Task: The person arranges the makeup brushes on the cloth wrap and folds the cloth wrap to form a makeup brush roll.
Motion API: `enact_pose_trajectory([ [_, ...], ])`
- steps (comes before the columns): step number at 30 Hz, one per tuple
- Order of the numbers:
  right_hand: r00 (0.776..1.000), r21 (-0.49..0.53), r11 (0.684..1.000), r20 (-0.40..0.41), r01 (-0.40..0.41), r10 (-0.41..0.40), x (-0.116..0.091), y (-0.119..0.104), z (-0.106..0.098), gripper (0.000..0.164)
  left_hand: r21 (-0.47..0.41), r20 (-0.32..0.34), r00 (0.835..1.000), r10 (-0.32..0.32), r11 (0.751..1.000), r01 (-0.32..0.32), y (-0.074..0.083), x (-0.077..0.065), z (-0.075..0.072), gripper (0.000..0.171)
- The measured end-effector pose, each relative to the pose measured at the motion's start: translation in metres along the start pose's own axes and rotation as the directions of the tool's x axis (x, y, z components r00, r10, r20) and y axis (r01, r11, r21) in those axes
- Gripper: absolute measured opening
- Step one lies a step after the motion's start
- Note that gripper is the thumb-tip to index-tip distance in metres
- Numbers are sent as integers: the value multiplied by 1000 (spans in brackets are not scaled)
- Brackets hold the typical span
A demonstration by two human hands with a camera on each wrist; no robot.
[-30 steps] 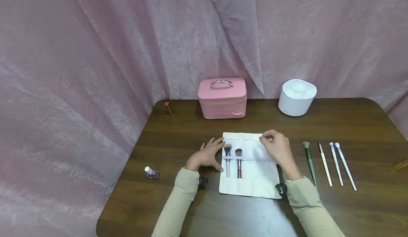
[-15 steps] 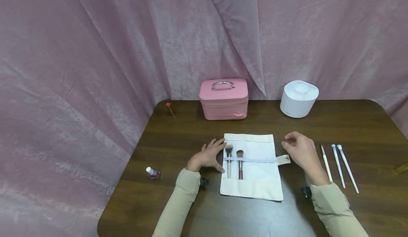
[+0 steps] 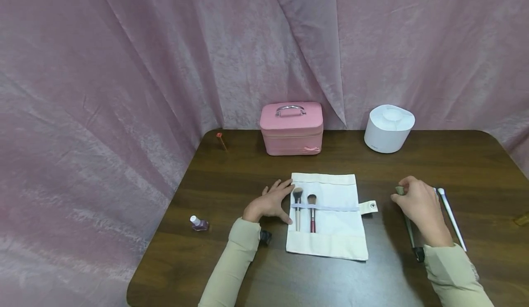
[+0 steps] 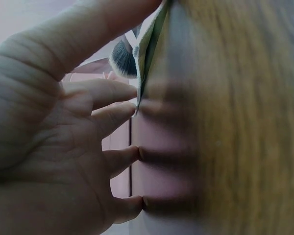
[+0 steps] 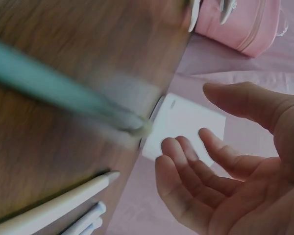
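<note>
A white fabric brush roll [image 3: 339, 240] lies unrolled on the table. Two makeup brushes, one with a pale handle [image 3: 297, 215] and one with a red handle [image 3: 312, 224], sit under its elastic band. My left hand [image 3: 268, 204] rests at the roll's left edge, fingers spread, thumb and fingertips touching it. Over a green-handled makeup brush [image 3: 409, 231] hovers my right hand [image 3: 421, 208]. In the right wrist view its fingers are loosely bent and apart, holding nothing, and the green brush [image 5: 49, 85] is blurred beside them.
White-handled brushes [image 3: 452, 220] lie right of the green one, partly hidden by my right hand. A pink case [image 3: 291, 137] and a white lidded container [image 3: 388, 130] stand at the back. Left are a nail polish bottle [image 3: 199, 224] and a small orange-topped tube [image 3: 221, 140].
My right hand has let go near the roll's right edge and moved right, to the green brush. The roll's snap strap now shows sticking out right. My left hand stays put.
</note>
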State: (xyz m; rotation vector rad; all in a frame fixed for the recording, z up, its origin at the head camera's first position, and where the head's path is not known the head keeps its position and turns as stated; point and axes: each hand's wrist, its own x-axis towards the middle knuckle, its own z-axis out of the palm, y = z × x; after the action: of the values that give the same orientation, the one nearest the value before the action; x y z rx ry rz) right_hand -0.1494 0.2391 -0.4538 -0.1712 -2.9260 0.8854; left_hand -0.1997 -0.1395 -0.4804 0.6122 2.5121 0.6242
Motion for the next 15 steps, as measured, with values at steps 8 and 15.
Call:
enact_pose_trajectory([
  [8,993,-66,995,81,-76,81,2,12,-2,39,2,-3,1000,0,1000,0,0,1,-1,107],
  [15,991,-93,994,122,-50,61,3,22,1,23,15,-1,1000,-8,1000,8,0,0,1,107],
])
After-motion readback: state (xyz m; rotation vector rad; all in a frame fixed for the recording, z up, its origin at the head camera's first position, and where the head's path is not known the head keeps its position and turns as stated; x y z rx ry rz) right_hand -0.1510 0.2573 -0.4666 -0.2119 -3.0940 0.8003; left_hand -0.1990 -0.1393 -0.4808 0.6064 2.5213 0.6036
